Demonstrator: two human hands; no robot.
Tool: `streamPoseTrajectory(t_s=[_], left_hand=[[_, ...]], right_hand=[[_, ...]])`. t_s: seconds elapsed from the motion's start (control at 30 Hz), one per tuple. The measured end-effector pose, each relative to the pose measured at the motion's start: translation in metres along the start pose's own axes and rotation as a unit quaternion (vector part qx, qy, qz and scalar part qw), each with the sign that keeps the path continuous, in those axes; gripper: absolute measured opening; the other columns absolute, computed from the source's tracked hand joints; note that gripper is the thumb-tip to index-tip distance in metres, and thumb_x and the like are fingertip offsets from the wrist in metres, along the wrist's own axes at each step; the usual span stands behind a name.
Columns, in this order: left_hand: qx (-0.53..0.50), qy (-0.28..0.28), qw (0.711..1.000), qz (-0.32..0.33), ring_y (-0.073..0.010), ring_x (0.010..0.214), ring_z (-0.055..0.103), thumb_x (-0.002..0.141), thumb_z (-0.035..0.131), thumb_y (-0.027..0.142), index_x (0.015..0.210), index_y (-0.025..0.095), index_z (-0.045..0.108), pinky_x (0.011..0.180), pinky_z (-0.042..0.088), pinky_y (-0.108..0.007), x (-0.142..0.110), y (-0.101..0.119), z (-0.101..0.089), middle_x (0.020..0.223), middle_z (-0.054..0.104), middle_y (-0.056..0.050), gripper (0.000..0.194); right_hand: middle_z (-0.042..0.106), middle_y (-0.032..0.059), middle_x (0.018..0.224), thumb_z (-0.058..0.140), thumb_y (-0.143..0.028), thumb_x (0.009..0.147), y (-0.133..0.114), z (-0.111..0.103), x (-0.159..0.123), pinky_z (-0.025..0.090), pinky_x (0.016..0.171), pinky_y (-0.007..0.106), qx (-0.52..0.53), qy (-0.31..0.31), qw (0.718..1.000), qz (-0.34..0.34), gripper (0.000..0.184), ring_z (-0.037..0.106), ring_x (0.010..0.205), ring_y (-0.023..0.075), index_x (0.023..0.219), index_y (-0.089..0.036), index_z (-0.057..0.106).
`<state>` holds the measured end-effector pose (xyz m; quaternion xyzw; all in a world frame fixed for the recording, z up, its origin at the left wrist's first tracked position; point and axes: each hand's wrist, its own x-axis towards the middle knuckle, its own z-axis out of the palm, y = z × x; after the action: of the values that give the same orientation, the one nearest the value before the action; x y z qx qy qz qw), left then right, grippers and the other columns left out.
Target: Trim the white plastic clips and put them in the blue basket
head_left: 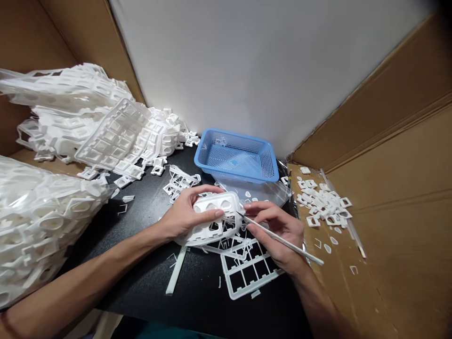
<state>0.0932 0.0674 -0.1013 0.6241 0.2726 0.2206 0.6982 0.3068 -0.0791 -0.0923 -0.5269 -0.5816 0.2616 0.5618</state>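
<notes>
Two hands [190,210] [280,229] at white sheet [202,230]

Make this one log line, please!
left hand: holds white sheet | right hand: holds thin tool at sheet | blue basket: beyond

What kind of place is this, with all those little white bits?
Probably a small work corner, maybe in a workshop. You can tell from the heap of little white pieces on the right, the blue basket, and the thin tool in the person's right hand.
</notes>
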Motion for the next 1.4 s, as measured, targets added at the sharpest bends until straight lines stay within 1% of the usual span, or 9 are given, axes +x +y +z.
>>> streamPoseTrajectory(t_s=[0.13,0.23,0.5,0.73,0.83,0.97,1.2,1.3,1.4], left_hand=[[0.1,-0.027,0.995,0.011,-0.0117,0.072,0.062,0.079,0.089,0.038,0.111,0.016,0.075,0.063,0.047,-0.021,-0.001,0.004,0.003,0.088,0.072,-0.002,0.042],[0.152,-0.049,0.987,0.032,-0.0137,0.075,0.065,0.081,0.087,0.039,0.113,0.016,0.077,0.066,0.049,-0.023,-0.001,0.002,0.005,0.092,0.076,-0.004,0.041],[0.191,-0.041,0.98,0.044,-0.0141,0.071,0.066,0.081,0.085,0.042,0.107,0.016,0.08,0.062,0.051,-0.023,-0.001,-0.001,0.006,0.086,0.078,-0.003,0.037],[0.217,-0.044,0.973,0.058,-0.0153,0.072,0.068,0.082,0.085,0.04,0.106,0.016,0.081,0.063,0.051,-0.024,-0.002,-0.006,0.008,0.089,0.079,-0.004,0.034],[0.226,-0.048,0.971,0.06,-0.016,0.071,0.068,0.084,0.083,0.039,0.107,0.015,0.081,0.063,0.051,-0.025,-0.002,-0.006,0.009,0.089,0.079,-0.005,0.034],[0.233,-0.048,0.97,0.058,-0.0158,0.069,0.067,0.085,0.082,0.039,0.107,0.014,0.08,0.062,0.049,-0.025,0.001,-0.002,0.009,0.085,0.078,-0.005,0.033],[0.224,-0.014,0.972,0.075,-0.0204,0.086,0.072,0.086,0.083,0.038,0.109,0.014,0.079,0.079,0.054,-0.03,0.003,0.001,0.008,0.101,0.081,-0.007,0.034],[0.199,-0.013,0.977,0.077,-0.0247,0.101,0.074,0.086,0.082,0.038,0.115,0.016,0.08,0.093,0.055,-0.036,0.003,0.001,0.008,0.112,0.081,-0.008,0.036],[0.174,-0.005,0.984,0.047,-0.0254,0.1,0.075,0.085,0.084,0.04,0.116,0.017,0.081,0.09,0.057,-0.036,0.002,0.002,0.008,0.112,0.082,-0.009,0.039]], right_hand=[[0.077,0.0061,0.119,0.081,-0.01,0.086,-0.004,-0.007,0.002,0.059,0.099,0.046,-0.033,-0.001,0.998,-0.051,0.017,0.074,0.111,0.0262,0.093,-0.025,0.076],[0.08,0.0054,0.116,0.082,-0.008,0.084,-0.007,-0.014,0.004,0.06,0.1,0.047,-0.064,-0.062,0.993,-0.081,0.02,0.075,0.111,0.0263,0.095,-0.024,0.079],[0.082,0.0046,0.111,0.077,-0.014,0.092,-0.014,-0.017,0.004,0.065,0.095,0.037,-0.129,-0.124,0.983,-0.039,0.008,0.079,0.103,0.0212,0.093,-0.022,0.076],[0.081,0.0023,0.114,0.071,-0.019,0.098,-0.013,-0.018,0.003,0.063,0.102,0.044,-0.162,-0.155,0.973,-0.049,0.009,0.076,0.113,0.0226,0.1,-0.025,0.076],[0.08,0.0044,0.116,0.066,-0.017,0.1,-0.011,-0.018,0.002,0.063,0.102,0.044,-0.198,-0.183,0.959,-0.087,0.012,0.075,0.116,0.0226,0.106,-0.023,0.076],[0.078,0.0088,0.123,0.061,-0.011,0.101,-0.009,-0.012,-0.001,0.064,0.098,0.043,-0.296,-0.205,0.919,-0.162,0.019,0.073,0.121,0.0246,0.111,-0.021,0.073],[0.07,0.014,0.141,0.056,-0.004,0.1,-0.004,0.007,-0.006,0.066,0.101,0.049,-0.44,-0.194,0.836,-0.265,0.021,0.069,0.13,0.0316,0.098,-0.021,0.068],[0.067,0.0107,0.146,0.057,-0.004,0.1,0.001,0.011,-0.006,0.064,0.105,0.051,-0.441,-0.198,0.838,-0.252,0.022,0.066,0.134,0.0313,0.099,-0.024,0.066],[0.067,0.0096,0.146,0.058,-0.004,0.1,0.005,0.013,-0.006,0.064,0.107,0.051,-0.419,-0.193,0.854,-0.241,0.022,0.066,0.133,0.0314,0.098,-0.025,0.065]])
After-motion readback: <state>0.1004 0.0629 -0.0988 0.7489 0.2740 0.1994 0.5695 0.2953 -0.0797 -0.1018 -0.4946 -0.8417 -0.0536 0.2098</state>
